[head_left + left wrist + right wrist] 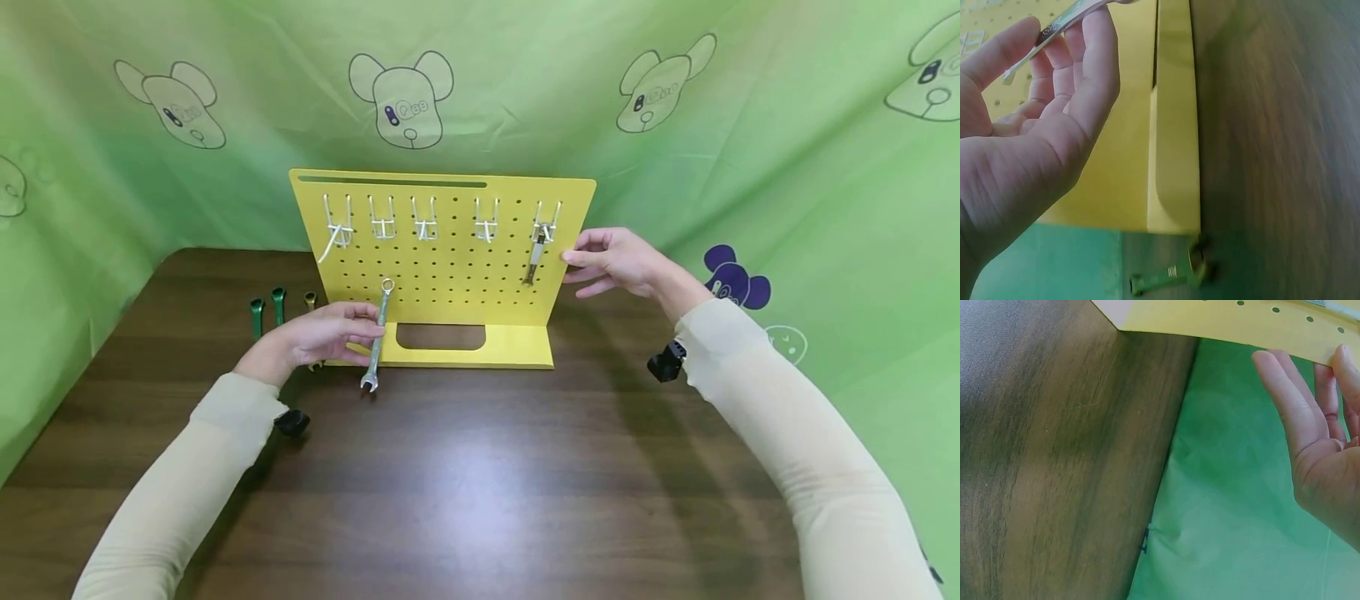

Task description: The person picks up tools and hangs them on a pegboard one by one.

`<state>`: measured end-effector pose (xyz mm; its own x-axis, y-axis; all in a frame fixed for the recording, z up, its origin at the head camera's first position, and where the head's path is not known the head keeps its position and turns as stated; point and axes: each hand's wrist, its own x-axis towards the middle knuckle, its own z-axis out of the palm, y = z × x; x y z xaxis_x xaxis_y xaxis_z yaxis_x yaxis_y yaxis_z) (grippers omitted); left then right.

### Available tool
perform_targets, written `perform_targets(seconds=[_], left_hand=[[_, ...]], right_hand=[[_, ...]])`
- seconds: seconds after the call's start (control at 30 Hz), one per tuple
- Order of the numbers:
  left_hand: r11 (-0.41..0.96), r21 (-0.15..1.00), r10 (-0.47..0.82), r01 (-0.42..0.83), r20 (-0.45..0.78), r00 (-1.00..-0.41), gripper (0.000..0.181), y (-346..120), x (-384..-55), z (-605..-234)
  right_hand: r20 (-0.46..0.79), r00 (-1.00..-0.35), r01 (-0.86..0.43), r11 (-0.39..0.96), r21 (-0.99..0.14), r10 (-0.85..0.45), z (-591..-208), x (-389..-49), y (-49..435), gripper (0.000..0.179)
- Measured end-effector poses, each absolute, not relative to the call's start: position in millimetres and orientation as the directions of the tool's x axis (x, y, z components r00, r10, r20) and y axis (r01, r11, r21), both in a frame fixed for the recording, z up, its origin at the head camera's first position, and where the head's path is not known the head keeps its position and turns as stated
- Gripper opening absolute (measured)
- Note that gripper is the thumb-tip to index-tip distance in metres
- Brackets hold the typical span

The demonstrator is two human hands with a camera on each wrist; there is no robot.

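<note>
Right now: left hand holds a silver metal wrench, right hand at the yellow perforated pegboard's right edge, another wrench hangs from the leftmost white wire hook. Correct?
Wrong hook: the hanging silver metal wrench is on the rightmost white wire hook, per head view. Left hand holding the other wrench, right hand at the right edge of the yellow perforated pegboard: correct.
</note>
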<state>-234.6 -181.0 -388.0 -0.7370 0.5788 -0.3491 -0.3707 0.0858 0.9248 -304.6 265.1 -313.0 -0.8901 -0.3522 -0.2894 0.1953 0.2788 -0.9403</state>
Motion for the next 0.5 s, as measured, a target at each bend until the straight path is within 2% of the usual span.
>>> perform_targets(seconds=[0.5], left_hand=[[0.089, 0.958, 0.671, -0.273, -0.260, -0.694, 0.019, -123.4, -224.3, -368.6]], right_hand=[[-0.293, -0.885, 0.195, 0.282, -0.939, -0.362, -313.9, -306.1, 267.2, 0.028]])
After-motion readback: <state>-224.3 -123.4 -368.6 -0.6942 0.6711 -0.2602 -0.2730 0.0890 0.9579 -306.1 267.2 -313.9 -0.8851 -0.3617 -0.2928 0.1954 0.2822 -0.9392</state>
